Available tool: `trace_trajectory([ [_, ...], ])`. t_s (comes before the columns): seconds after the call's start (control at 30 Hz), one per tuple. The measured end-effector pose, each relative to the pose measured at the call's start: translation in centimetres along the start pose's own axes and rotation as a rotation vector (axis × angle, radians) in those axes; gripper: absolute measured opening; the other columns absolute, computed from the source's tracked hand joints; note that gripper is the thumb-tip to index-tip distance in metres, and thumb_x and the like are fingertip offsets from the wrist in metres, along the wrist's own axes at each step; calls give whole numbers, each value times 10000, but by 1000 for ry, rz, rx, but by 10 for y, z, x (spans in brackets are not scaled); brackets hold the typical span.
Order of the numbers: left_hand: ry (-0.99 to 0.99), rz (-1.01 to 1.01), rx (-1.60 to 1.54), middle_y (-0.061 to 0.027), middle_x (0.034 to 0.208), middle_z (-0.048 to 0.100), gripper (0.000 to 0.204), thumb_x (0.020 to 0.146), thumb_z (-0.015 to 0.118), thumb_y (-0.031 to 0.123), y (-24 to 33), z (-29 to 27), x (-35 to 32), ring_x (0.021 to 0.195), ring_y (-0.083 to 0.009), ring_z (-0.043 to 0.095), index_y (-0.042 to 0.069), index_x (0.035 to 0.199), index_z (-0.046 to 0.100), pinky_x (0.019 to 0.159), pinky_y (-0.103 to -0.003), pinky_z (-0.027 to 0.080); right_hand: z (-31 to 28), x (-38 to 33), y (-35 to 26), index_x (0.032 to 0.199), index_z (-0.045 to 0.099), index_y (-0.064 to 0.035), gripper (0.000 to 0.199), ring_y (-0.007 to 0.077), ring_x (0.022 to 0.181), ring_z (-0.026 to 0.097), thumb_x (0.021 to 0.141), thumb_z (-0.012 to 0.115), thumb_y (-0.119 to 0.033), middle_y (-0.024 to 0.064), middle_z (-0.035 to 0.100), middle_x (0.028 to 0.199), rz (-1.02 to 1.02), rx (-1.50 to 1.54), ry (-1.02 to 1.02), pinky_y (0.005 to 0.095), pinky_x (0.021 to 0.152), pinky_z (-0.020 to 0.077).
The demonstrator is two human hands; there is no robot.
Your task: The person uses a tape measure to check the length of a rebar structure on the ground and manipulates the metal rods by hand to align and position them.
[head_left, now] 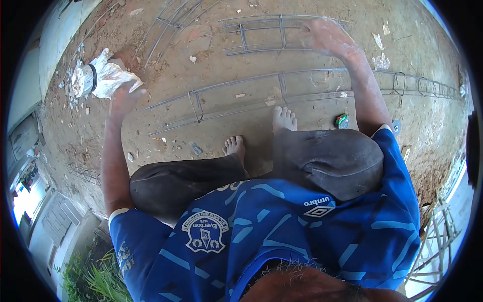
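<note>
My left hand [125, 100], smeared by motion, is at the lower edge of a crumpled white plastic bag [111, 80]; its fingers look spread, and I see nothing in them. Beside the bag lies a white cylindrical container [83, 80] with a dark band. My right hand [329, 38] is stretched out over the right end of a short steel rebar cage [261, 31]. Blur hides whether its fingers grip a bar. Closer to my feet, a long rebar cage [236, 106] with wire stirrups runs across the ground from left to right.
More loose rebar [171, 22] lies at the far left. A green and black tape measure [342, 121] rests near my right knee. My bare feet [285, 120] are on the dirt, beside the long cage. Scraps of white plastic [381, 61] and small stones are scattered about.
</note>
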State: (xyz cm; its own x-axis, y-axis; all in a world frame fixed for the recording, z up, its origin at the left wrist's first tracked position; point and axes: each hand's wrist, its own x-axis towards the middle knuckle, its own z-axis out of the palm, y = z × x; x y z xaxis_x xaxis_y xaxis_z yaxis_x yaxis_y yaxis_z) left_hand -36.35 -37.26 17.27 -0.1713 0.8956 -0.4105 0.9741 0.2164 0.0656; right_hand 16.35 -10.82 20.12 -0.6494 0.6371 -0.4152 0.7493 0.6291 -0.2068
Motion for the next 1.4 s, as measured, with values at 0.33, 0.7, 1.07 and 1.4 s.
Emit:
trace_trajectory([
  [0.33,247,-168,-99,-176,1043,703,397,858,711,325,-15,7,-11,977,-348,670,48,1141,680,876,-428,520,116,28,51,886,691,14,281,405,932,660,714,662,-206,257,677,931,-82,-36,5,485,831,519],
  [0.7,289,6,-72,-209,1106,682,399,863,703,313,33,-13,18,1043,-358,650,28,1141,674,905,-427,507,130,45,97,843,727,-38,287,360,864,670,764,666,-308,176,709,902,-460,180,95,469,754,522],
  [1.07,346,92,-36,-191,1247,636,533,847,681,426,80,-54,138,1150,-357,607,83,1253,638,991,-415,472,40,81,68,840,707,-39,262,183,687,675,757,748,-284,85,694,716,119,322,-603,359,572,448],
  [1.4,112,-234,143,-182,1191,653,342,857,604,241,139,-12,217,1141,-345,622,51,1129,688,948,-460,513,32,81,72,738,675,-32,136,102,505,499,755,724,-158,78,669,639,147,531,-621,298,452,357],
])
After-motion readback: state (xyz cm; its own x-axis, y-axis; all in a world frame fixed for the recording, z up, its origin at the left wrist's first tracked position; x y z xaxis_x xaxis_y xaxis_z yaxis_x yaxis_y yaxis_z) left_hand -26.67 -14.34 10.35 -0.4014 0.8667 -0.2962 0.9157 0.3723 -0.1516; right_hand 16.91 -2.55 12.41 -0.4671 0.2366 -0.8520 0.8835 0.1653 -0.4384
